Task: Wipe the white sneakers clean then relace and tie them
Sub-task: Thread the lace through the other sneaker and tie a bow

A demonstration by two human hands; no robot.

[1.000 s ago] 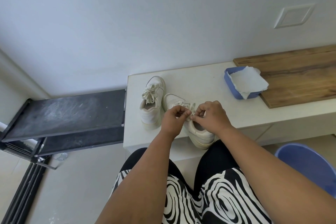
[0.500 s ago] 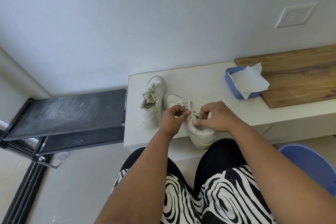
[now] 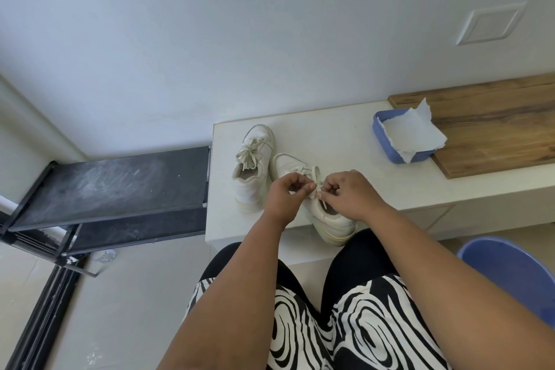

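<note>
Both hands sit at the centre of the frame, fingers curled: the left hand (image 3: 282, 195) and the right hand (image 3: 348, 194) each pinch the flat cream lace (image 3: 315, 180) of the nearer sneaker (image 3: 327, 219), which lies on the smooth white table (image 3: 330, 135). Just left, the second sneaker (image 3: 253, 165) has its lace tied. At right, crumpled paper (image 3: 411, 132) fills a blue plastic tray (image 3: 381, 132) by a wooden board (image 3: 492, 126).

Two white sneakers side by side – left sneaker (image 3: 253, 167) bow-tied, right sneaker (image 3: 327, 213) with lace (image 3: 315, 182) loose, heel overhanging
</note>
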